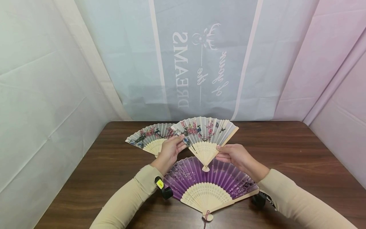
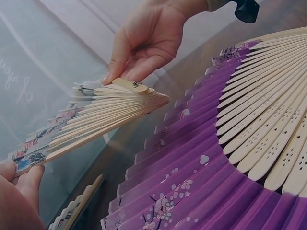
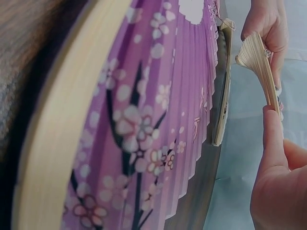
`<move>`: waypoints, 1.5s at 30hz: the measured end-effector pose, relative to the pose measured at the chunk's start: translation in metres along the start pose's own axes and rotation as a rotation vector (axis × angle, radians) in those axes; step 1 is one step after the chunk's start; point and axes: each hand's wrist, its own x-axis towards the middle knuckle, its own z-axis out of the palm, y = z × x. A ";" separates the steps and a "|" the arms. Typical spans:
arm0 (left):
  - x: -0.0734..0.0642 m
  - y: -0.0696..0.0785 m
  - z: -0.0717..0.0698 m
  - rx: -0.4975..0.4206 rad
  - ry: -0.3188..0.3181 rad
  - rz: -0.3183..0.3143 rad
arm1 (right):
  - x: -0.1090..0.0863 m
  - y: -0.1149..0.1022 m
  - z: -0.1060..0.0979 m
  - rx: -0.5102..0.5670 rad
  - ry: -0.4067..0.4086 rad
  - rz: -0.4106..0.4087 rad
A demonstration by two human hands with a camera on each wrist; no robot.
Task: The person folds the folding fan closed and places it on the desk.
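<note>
White pleated folding fan with a pink blossom print and pale wooden ribs (image 1: 201, 128) is held spread in the air above the brown wood-grain desk (image 1: 297, 162), its pivot end pointing toward the person. The left hand (image 1: 170, 150) pinches its left edge between thumb and fingers; the right hand (image 1: 236, 156) grips the outer rib on the opposite side. Some fingers are hidden behind the fan, so how firmly they bear is hard to tell. Below it, a purple pleated fan with pale blossoms and pierced wooden ribs (image 1: 195, 173) lies spread on the desk. Past the left hand, a second white floral fan (image 1: 152, 133) rests spread, partly blocked from view.

The step in hand appears to be managing the fan's spread with both hands. The next move probably calls for even support at both edges, lest the thin ribs twist.
</note>
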 end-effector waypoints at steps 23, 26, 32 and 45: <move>-0.001 -0.002 0.000 0.025 -0.002 -0.002 | 0.001 0.002 0.000 -0.034 -0.044 -0.012; 0.000 -0.002 0.000 0.026 -0.012 0.000 | 0.002 0.002 0.000 -0.032 -0.045 -0.012; 0.000 -0.001 0.002 0.034 0.005 -0.005 | 0.002 0.002 -0.002 -0.039 -0.033 -0.002; 0.002 -0.001 0.003 0.047 -0.001 -0.004 | 0.002 0.002 0.001 -0.052 -0.036 0.016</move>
